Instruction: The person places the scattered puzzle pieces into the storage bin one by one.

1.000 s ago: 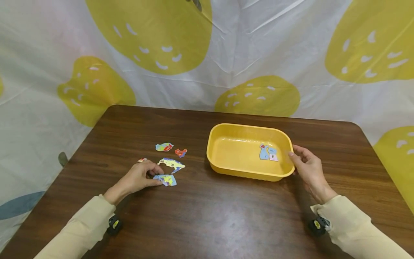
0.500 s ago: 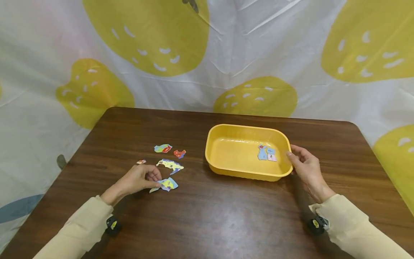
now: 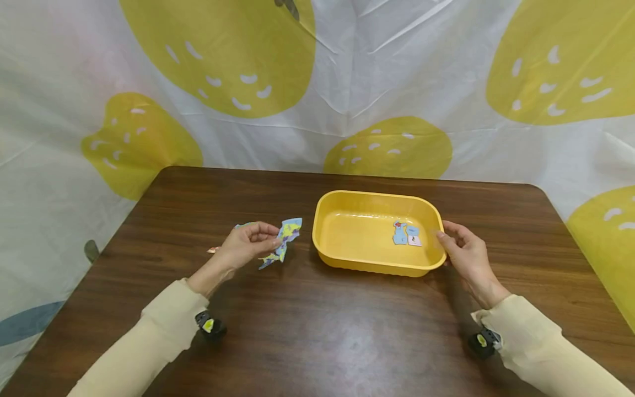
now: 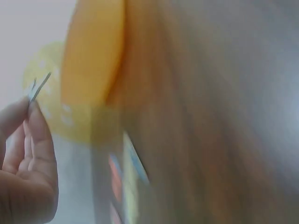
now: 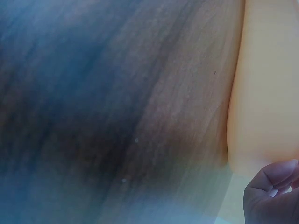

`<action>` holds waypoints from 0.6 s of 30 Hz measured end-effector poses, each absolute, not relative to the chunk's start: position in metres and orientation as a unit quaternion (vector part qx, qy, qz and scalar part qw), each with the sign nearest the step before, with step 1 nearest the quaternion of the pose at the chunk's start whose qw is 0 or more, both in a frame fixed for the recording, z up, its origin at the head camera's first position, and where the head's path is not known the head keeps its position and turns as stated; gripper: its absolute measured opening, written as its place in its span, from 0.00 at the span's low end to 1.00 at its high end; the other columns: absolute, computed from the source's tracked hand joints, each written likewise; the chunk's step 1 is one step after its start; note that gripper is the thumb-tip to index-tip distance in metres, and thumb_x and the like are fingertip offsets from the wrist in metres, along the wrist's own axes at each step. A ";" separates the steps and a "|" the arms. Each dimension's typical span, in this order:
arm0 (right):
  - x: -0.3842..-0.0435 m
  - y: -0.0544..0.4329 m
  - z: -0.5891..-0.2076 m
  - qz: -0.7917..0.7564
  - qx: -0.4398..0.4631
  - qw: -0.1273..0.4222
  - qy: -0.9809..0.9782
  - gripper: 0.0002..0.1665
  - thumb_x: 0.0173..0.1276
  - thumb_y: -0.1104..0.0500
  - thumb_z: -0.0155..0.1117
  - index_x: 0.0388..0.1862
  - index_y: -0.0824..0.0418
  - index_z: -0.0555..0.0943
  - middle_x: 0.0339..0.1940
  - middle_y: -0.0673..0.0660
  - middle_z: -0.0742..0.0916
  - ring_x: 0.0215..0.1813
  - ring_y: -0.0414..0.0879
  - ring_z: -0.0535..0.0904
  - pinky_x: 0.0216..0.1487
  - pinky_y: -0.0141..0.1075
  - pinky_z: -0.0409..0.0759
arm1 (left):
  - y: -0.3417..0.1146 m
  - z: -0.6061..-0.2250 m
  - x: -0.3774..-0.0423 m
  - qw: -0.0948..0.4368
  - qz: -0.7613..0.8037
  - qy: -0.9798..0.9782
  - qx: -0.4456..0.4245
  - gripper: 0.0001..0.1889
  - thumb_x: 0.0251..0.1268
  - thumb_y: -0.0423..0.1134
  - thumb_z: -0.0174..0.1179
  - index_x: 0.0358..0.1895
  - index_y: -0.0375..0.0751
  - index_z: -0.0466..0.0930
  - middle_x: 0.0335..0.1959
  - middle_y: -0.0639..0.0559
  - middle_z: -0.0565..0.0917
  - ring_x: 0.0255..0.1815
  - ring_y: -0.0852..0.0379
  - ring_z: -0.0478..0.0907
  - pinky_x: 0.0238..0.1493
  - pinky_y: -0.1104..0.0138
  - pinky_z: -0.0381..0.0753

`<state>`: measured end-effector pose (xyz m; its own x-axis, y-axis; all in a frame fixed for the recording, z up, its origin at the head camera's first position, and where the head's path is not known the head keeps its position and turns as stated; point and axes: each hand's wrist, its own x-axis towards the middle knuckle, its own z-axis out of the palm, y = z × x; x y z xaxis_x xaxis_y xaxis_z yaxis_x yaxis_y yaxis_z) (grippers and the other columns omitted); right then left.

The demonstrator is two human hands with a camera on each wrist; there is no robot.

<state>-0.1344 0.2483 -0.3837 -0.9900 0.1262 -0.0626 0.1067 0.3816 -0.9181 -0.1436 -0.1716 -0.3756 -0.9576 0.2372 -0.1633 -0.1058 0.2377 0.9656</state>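
Pinching a blue-and-yellow piece (image 3: 291, 227) between thumb and fingertips, the left hand (image 3: 240, 247) hangs over the table (image 3: 357, 336) in the head view, the piece jutting out to the right of those fingers. Just below the fingertips shows a yellow-and-purple piece (image 3: 268, 261); whether it is held or lies on the table, I cannot tell. A bluish piece (image 3: 243, 225) peeks out beyond the knuckles, mostly hidden, and a small reddish scrap (image 3: 213, 250) lies left of the hand. The right hand (image 3: 466, 256) grips the right end of a yellow tub (image 3: 377, 265), thumb on the rim. Left of that thumb, inside the tub, lie a blue piece with a red spot (image 3: 399, 236), a small blue piece (image 3: 412, 231) and a pinkish piece (image 3: 414, 241).

From the left wrist, two thin edges stick up from the pinched fingertips; blurred pieces lie on the table below and right of the fingers, and the tub stands to their upper right.

From the right wrist, the bent thumb meets the tub, whose wall rises above the fingers.
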 end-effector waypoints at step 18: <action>-0.137 0.245 -0.382 0.561 -0.069 0.025 -0.825 0.29 0.72 0.53 0.54 0.65 0.70 0.67 0.25 0.48 0.76 0.21 0.33 0.71 0.21 0.28 0.74 | -0.004 -0.367 -0.195 0.202 0.693 0.691 -0.036 0.12 0.60 0.32 0.63 0.46 0.33 0.78 0.35 0.48 0.83 0.28 0.63 0.81 0.50 0.59 0.80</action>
